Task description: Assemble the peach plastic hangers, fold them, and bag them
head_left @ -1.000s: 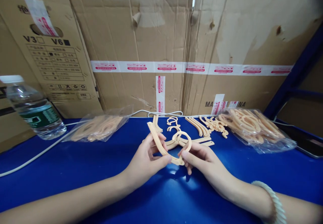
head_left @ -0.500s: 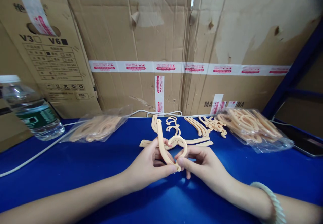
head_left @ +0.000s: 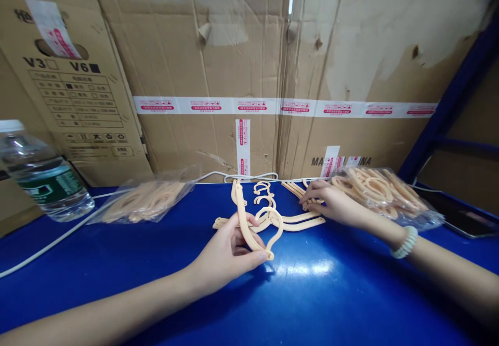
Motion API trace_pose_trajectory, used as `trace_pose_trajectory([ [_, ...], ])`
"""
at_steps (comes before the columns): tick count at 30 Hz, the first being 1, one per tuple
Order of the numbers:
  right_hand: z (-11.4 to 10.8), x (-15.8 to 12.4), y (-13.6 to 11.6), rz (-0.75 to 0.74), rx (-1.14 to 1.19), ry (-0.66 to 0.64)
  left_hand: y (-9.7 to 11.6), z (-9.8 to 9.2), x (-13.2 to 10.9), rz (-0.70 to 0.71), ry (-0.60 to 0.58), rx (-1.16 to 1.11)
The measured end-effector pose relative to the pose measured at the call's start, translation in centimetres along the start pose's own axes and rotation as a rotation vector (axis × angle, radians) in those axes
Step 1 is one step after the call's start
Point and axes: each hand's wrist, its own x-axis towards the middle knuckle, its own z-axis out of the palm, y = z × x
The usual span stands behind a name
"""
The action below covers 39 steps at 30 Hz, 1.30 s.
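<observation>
My left hand is closed around a beige plastic hanger arm, a curved bar tilted upright. At its lower end, by my thumb, it meets a round hanger hook. My right hand is over the loose pieces at the back right, fingers bent down and closed among them. Whatever it grips is hidden beneath the fingers. Beside those fingers lie several slim hanger arms. Behind the held piece rest more hanger arms and small loose hooks.
A clear bag of beige parts lies at left, another bag of parts at right, near a dark phone. A water bottle stands far left. A white cable crosses the blue tabletop; cardboard walls the back.
My right hand has let go of the hook and moved back and right to the loose pieces. My left hand keeps the joined arm and hook. The view has shifted slightly.
</observation>
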Motion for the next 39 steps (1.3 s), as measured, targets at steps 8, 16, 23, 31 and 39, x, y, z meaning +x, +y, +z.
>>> trace_pose_trajectory([
  [8, 1.1, -0.1, 0.0, 0.019, 0.017, -0.048, 0.1, 0.0, 0.0, 0.021, -0.015, 0.013],
  [16, 1.0, -0.2, -1.2, 0.156, 0.371, 0.168, -0.2, 0.0, 0.1, 0.029, 0.012, 0.005],
  [23, 1.1, -1.6, -6.8, 0.373, 1.027, 0.375, -0.2, -0.1, 0.1, 0.034, 0.032, 0.023],
  [31, 2.7, -2.9, -8.7, 0.558, 1.191, 0.419, -0.2, -0.2, 0.3, 0.046, 0.013, -0.010],
  [39, 4.6, -3.5, -9.1, 0.697, 1.470, 0.099, -0.4, -0.2, 0.2, 0.043, 0.016, -0.038],
])
